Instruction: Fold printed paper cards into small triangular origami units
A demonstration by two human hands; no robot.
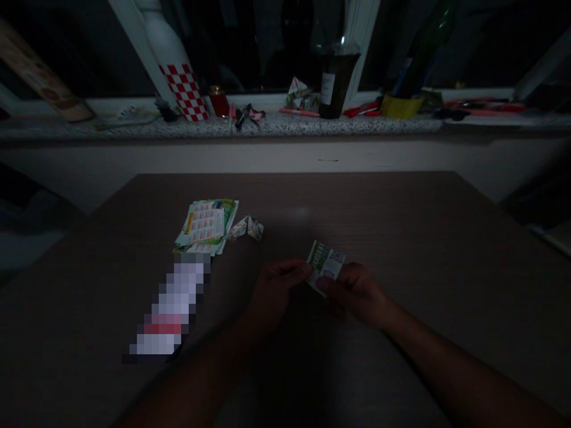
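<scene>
A green-and-white printed paper slip is held over the middle of the counter. Its left edge is pinched by the left hand, its lower right side by the right hand; each grip is clamped on the slip. To the left, a folded paper piece is laid just beside a stack of printed sheets. Nearer the person, a phone-like object is masked by pixelation. Behind, on the speckled windowsill, a checkered bottle, a lidded plastic cup and a green bottle are seen.
</scene>
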